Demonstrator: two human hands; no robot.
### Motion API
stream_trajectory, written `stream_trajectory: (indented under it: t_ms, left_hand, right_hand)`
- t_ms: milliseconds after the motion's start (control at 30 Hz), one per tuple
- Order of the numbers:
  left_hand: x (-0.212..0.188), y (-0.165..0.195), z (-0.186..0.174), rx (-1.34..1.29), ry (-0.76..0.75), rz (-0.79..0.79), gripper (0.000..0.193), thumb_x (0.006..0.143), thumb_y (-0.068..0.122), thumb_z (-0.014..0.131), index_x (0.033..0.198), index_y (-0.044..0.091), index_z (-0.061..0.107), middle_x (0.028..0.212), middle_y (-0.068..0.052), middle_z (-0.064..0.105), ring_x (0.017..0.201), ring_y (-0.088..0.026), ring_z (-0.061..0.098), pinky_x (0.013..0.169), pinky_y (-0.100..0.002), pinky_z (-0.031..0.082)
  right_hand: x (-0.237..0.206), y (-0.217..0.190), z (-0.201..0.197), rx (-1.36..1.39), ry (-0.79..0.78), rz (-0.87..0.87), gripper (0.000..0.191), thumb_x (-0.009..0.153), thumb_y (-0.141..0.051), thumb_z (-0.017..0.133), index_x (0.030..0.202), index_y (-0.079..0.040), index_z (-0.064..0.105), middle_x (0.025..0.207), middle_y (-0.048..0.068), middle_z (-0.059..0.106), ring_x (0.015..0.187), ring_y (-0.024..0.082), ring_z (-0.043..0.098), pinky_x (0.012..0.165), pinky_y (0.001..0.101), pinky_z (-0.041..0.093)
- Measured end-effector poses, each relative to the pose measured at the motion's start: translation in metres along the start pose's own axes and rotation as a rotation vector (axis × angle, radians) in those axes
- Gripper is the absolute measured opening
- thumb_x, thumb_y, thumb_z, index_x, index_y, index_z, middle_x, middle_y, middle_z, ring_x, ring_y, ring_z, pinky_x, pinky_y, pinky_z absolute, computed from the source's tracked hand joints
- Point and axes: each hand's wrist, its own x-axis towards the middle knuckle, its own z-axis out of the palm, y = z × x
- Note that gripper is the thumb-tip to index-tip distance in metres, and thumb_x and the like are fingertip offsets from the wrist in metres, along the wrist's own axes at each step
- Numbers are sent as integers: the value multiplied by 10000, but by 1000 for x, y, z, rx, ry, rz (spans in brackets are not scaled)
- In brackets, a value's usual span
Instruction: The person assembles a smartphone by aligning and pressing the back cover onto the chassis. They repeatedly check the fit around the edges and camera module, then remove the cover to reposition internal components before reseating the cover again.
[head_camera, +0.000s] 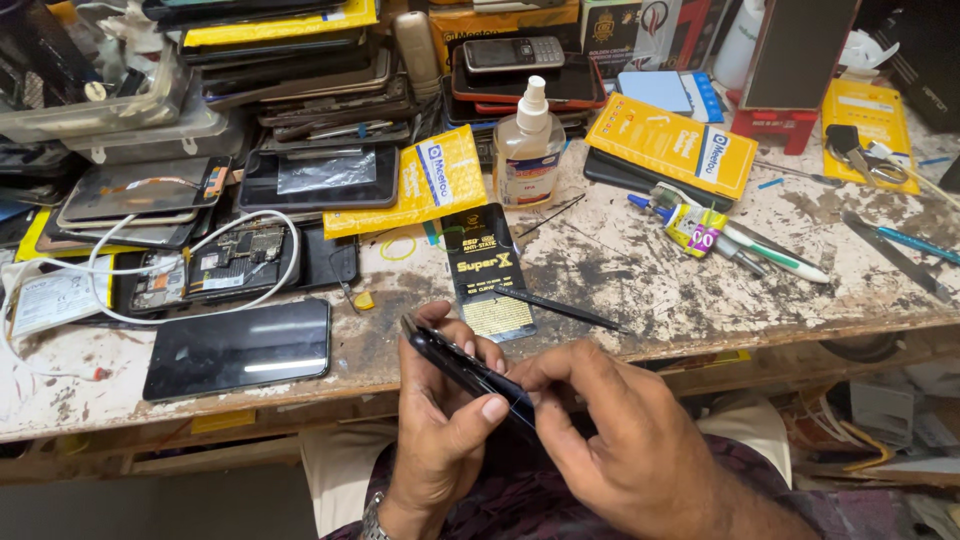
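Note:
My left hand (440, 420) grips a dark phone (455, 362) edge-on, just below the front edge of the workbench (640, 290), thumb along its near side. The fingertips of my right hand (620, 430) pinch at the phone's lower right end, where something small and dark may sit between them; I cannot make it out. On the bench just beyond the hands lie a black and gold packet (485, 270) and a thin black tool (560, 308).
A black phone (238, 348) lies face up at the left. An opened phone (215, 265) with a white cable, stacked phones and screens, yellow packets (672, 142), a clear spray bottle (528, 140), pens and tweezers crowd the bench.

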Motion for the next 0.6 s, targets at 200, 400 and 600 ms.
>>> stream_trajectory:
  t_ms: [200, 400, 600]
  left_hand:
    - [-2, -1, -2, -41, -21, -1, 969, 728, 37, 810, 1514, 58, 245, 1089, -62, 429, 1049, -223, 504, 959, -355, 481]
    - [-3, -2, 5, -60, -13, -3, 948, 735, 11, 796, 1511, 77, 254, 1109, -56, 450, 1080, -215, 522, 978, -367, 486]
    - [-5, 4, 23, 1, 133, -64, 665, 785, -26, 731, 1337, 49, 368, 1221, -140, 612, 1114, -219, 631, 990, -389, 517]
  right_hand:
    - [-1, -3, 0, 20, -8, 68, 185, 891, 6, 673, 1062, -17, 606, 963, 85, 767, 923, 211, 762, 774, 303, 625]
    - [0, -1, -6, 21, -10, 116, 173, 882, -22, 661, 1051, -19, 625, 937, 80, 771, 880, 197, 780, 737, 295, 631]
    - [13, 10, -13, 117, -53, 255, 167, 890, -46, 636, 1053, -9, 646, 903, 85, 792, 851, 177, 778, 757, 309, 631]
